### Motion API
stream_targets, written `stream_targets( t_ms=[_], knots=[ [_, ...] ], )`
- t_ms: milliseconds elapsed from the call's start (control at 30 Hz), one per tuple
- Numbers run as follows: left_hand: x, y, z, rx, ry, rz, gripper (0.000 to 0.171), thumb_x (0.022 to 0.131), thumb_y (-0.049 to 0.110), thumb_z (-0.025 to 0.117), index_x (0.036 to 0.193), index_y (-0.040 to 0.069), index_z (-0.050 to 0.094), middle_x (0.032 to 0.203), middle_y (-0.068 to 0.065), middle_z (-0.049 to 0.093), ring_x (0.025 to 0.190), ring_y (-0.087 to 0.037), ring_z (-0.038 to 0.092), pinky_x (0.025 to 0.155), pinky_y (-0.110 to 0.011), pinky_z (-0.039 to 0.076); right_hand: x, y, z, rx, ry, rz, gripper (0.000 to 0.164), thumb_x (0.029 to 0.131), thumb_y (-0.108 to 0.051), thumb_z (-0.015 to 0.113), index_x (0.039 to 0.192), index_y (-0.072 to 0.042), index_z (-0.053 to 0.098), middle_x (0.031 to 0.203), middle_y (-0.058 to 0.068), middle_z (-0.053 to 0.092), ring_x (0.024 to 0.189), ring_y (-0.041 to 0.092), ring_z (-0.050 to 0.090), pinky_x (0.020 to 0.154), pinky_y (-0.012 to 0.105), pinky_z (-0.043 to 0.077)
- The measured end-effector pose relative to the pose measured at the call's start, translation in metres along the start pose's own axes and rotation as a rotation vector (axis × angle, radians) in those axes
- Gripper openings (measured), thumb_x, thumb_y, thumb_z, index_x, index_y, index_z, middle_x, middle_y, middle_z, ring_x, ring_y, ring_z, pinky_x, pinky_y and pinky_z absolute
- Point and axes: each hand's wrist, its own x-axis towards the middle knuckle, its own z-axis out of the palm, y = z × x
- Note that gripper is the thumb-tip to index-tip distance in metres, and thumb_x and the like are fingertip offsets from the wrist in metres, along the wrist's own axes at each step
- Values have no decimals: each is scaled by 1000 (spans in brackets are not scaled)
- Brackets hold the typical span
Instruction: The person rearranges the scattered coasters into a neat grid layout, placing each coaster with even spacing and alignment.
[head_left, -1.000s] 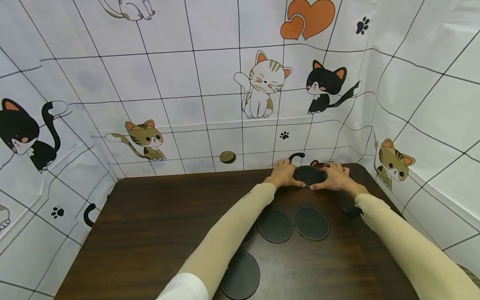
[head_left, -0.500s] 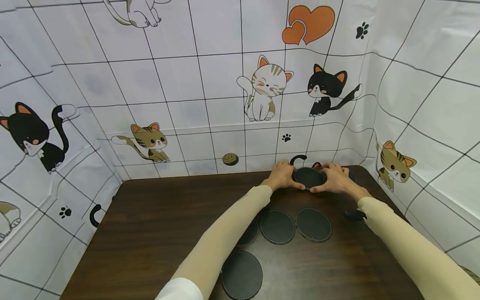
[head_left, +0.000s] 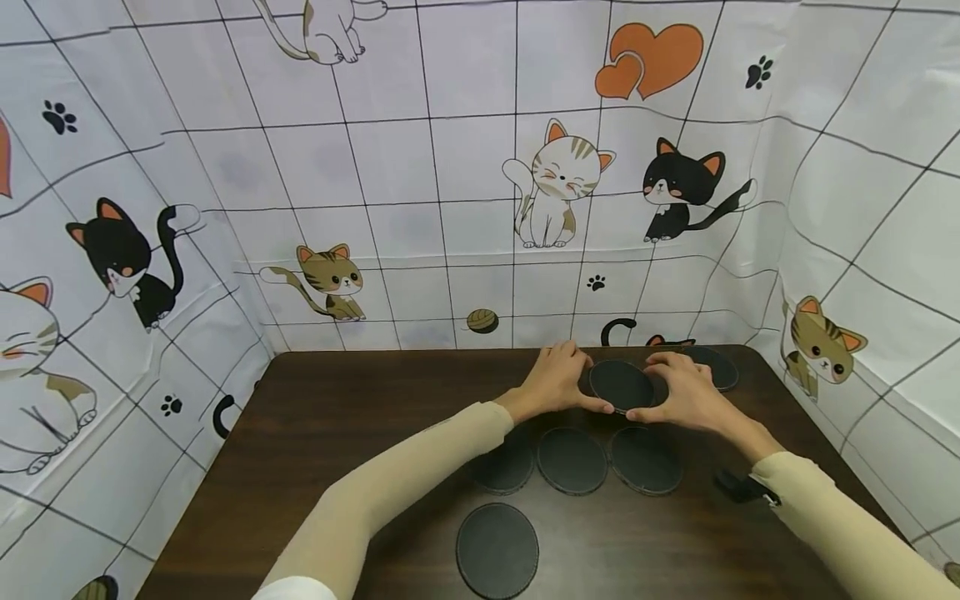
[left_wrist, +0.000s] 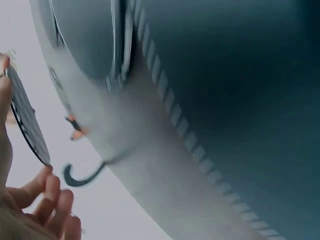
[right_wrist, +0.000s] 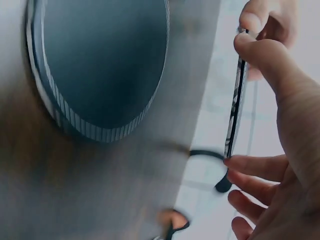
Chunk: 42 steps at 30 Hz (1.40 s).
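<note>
A round black coaster (head_left: 621,383) is held between both hands near the table's back right. My left hand (head_left: 553,380) pinches its left edge, thumb at the front and fingers behind. On the opposite edge, my right hand (head_left: 688,393) grips it the same way. The right wrist view shows this thin coaster (right_wrist: 236,107) edge-on, raised off the table; in the left wrist view the coaster (left_wrist: 29,117) also appears tilted and clear of the surface. Below it, three similar coasters lie in a row: left (head_left: 504,463), middle (head_left: 572,461) and right (head_left: 646,461).
Another coaster (head_left: 497,550) lies nearer the front, and one more coaster (head_left: 716,367) is at the back right corner. The dark wooden table (head_left: 360,417) meets a white cat-print wall covering (head_left: 405,233) behind. A black device (head_left: 742,486) sits at the right wrist.
Both hands have drawn the held coaster back from the far edge toward me. More of the back right corner coaster now shows. The head view has turned slightly left.
</note>
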Motion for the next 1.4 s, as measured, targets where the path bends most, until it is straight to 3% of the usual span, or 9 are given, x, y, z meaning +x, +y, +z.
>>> stream_targets(
  t_ms=[200, 400, 633, 833, 933, 1033, 1200, 1400],
  knots=[
    [-64, 20, -13, 10, 65, -9, 87, 73, 87, 62, 125, 18, 65, 112, 1, 51, 103, -15, 49, 91, -33, 40, -34, -47, -5, -16, 50, -108, 88, 70, -65, 86, 117, 8, 69, 135, 22, 51, 126, 44, 42, 95, 66, 25],
    [-125, 33, -21, 35, 101, 22, 88, 76, 88, 57, 124, 15, 64, 112, 0, 50, 101, -15, 48, 93, -34, 41, -64, -84, 8, 26, 58, -156, 89, 68, -71, 84, 114, 4, 71, 133, 18, 54, 125, 38, 45, 96, 61, 27],
    [-176, 39, -27, -1, 115, 9, 86, 78, 84, 59, 119, 9, 67, 107, -1, 49, 93, -15, 47, 87, -33, 43, -82, -117, 22, 42, 73, -189, 89, 68, -77, 78, 114, -1, 71, 135, 13, 54, 126, 35, 47, 96, 59, 30],
    [-201, 49, -25, -48, 55, -4, 88, 79, 86, 54, 119, 8, 68, 104, 1, 49, 92, -12, 46, 89, -36, 42, -101, -134, 25, 45, 85, -228, 93, 68, -76, 79, 117, 2, 69, 133, 11, 54, 124, 33, 47, 91, 59, 36],
    [-209, 55, -25, -16, 13, -11, 90, 77, 88, 51, 118, 10, 68, 102, 3, 49, 92, -12, 48, 90, -37, 42, -110, -138, 29, 44, 83, -234, 92, 67, -78, 78, 116, 0, 70, 132, 9, 54, 123, 31, 48, 90, 56, 35],
    [-215, 61, -25, 41, -42, 0, 91, 77, 90, 47, 115, 11, 68, 99, 3, 48, 90, -12, 49, 89, -36, 43, -120, -140, 33, 65, 40, -188, 90, 67, -80, 75, 116, -4, 71, 133, 8, 53, 122, 28, 48, 91, 54, 33],
    [-219, 68, -23, 137, -133, 59, 93, 78, 92, 43, 114, 9, 68, 98, 2, 47, 90, -12, 48, 88, -34, 44, -133, -138, 43, 96, -49, -136, 90, 67, -80, 76, 117, -5, 71, 134, 12, 50, 119, 31, 47, 89, 58, 34],
    [-223, 67, -18, 221, -139, 140, 84, 79, 90, 49, 101, 11, 71, 90, 3, 45, 84, -12, 47, 78, -29, 43, -136, -137, 54, 87, -81, -185, 92, 68, -78, 77, 119, -2, 69, 133, 14, 49, 116, 33, 46, 86, 59, 37]
  ],
)
